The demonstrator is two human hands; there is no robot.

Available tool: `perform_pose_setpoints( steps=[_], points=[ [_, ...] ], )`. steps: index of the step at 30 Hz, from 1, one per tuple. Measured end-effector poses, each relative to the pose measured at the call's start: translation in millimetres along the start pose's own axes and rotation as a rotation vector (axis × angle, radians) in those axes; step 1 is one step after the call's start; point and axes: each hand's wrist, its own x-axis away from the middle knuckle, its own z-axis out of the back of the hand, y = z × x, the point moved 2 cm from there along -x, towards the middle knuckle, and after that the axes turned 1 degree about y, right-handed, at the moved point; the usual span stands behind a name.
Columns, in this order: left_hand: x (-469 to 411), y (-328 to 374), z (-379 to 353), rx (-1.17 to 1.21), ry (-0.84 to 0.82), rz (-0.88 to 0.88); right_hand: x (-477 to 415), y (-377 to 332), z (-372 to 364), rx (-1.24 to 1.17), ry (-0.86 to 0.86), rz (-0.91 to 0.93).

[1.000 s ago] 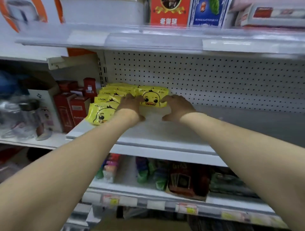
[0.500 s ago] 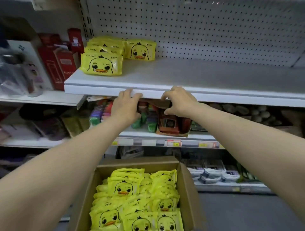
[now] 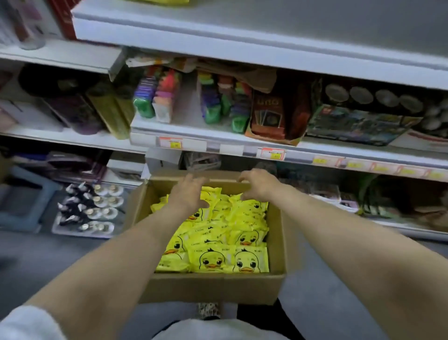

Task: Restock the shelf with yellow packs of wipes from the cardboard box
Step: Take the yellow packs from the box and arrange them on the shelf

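Observation:
An open cardboard box (image 3: 213, 288) stands on the floor below me, filled with several yellow packs of wipes (image 3: 228, 247) printed with a duck face. My left hand (image 3: 188, 194) hovers over the far left packs, fingers spread, holding nothing. My right hand (image 3: 258, 185) hangs over the far right packs near the box's back wall, fingers curled downward and empty. The white shelf (image 3: 218, 31) with its stocked packs lies at the top edge; only a yellow sliver (image 3: 160, 2) of them shows.
A lower shelf (image 3: 218, 143) holds coloured card packs and a red card-game box (image 3: 268, 116). A tray of small bottles (image 3: 89, 211) sits on the floor left of the box, beside a blue stool (image 3: 21, 201). Grey floor surrounds the box.
Both hands left the packs on the shelf, dropped past the shelf edge and now reach down over the box. My view tilted downward with them.

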Motion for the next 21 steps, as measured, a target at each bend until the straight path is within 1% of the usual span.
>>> perform_pose_setpoints(
  steps=[4,8,12,17,21],
  points=[
    [-5.6,-15.9,-47.0,0.024,-0.148,0.064,-16.0,18.0,-57.3,-0.094,-0.145,-0.043],
    [-15.1,-23.1,-76.0,0.015,-0.201,0.089,-23.0,40.8,-104.0,-0.169,-0.272,-0.098],
    [-26.9,-29.4,-87.8,-0.019,-0.174,0.081,-27.4,60.1,-134.3,-0.195,-0.348,-0.142],
    [-37.7,-35.4,-93.5,-0.087,-0.108,0.08,-31.7,74.4,-159.5,-0.231,-0.373,-0.153],
    [-40.2,-40.7,-99.1,-0.082,-0.11,0.108,-34.1,82.3,-174.0,-0.271,-0.357,-0.134]
  ],
)
